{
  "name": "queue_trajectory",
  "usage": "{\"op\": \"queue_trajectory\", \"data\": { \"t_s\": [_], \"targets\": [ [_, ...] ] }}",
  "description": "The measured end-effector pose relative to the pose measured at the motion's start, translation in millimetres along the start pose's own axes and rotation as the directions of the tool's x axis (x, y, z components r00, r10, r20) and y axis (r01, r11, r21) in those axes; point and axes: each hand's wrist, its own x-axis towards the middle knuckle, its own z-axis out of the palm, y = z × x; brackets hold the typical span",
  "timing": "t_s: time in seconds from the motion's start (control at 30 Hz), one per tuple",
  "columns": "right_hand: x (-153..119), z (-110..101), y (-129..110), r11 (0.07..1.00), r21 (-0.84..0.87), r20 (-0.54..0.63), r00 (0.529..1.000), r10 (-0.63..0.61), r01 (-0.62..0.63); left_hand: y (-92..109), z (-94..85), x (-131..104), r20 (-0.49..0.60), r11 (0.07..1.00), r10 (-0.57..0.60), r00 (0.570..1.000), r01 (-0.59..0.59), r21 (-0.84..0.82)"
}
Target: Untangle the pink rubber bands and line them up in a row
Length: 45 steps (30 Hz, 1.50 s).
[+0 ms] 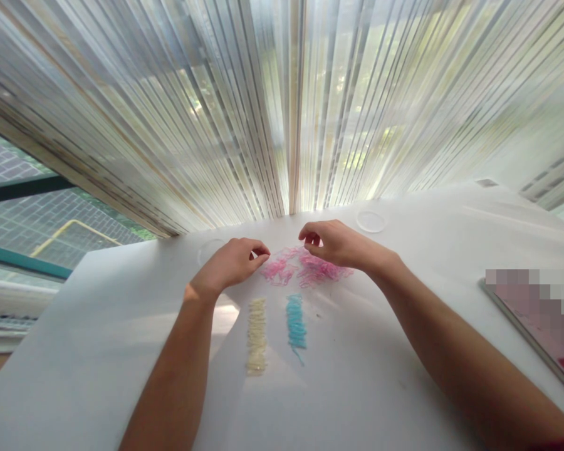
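A loose pile of thin, pink, see-through band-like pieces [326,269] lies on the white table. My left hand [232,262] is at the pile's left edge, thumb and forefinger closed in a pinch. Over the pile's right part is my right hand [331,243], its fingers curled in towards the thumb. Whatever either hand holds, if anything, is too small to make out. Nearer to me, a column of pale yellow pieces [257,338] is laid out side by side. To its right runs a shorter column of blue pieces [296,321], with one strand trailing at its near end.
A clear round lid or dish [371,220] lies behind my right hand, and a faint similar one [207,252] is behind my left. Vertical string-like blinds [291,125] hang along the table's far edge. A flat device with a partly blurred screen [531,332] sits at right.
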Motion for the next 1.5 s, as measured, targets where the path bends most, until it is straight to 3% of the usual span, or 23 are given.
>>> {"op": "queue_trajectory", "data": {
  "t_s": [0.23,0.43,0.63,0.83,1.1,1.5],
  "targets": [
    [2,8,-13,0.998,-0.006,0.031,0.998,-0.058,0.058,-2,3.8,-1,-0.004,0.988,-0.072,0.997,0.072,0.135],
    [5,34,-25,0.988,0.028,0.025,0.988,-0.152,0.151,-3,9.0,1,0.018,0.996,-0.024,1.0,0.022,0.089],
    [7,50,-27,0.99,-0.021,0.078,0.988,-0.135,0.137,-1,14.1,4,0.038,0.995,0.017,0.999,-0.02,0.093],
    [6,35,-21,0.992,-0.023,0.035,0.992,-0.12,0.121,-2,11.1,2,0.03,0.996,0.005,1.0,-0.007,0.084],
    [3,9,-7,0.998,-0.04,0.077,0.996,-0.053,0.056,0,5.8,0,0.04,0.996,-0.031,0.999,0.028,0.081],
    [2,8,-3,0.995,-0.068,0.115,0.991,-0.064,0.072,6,16.3,3,0.078,0.998,0.003,0.997,-0.008,0.064]
  ]
}}
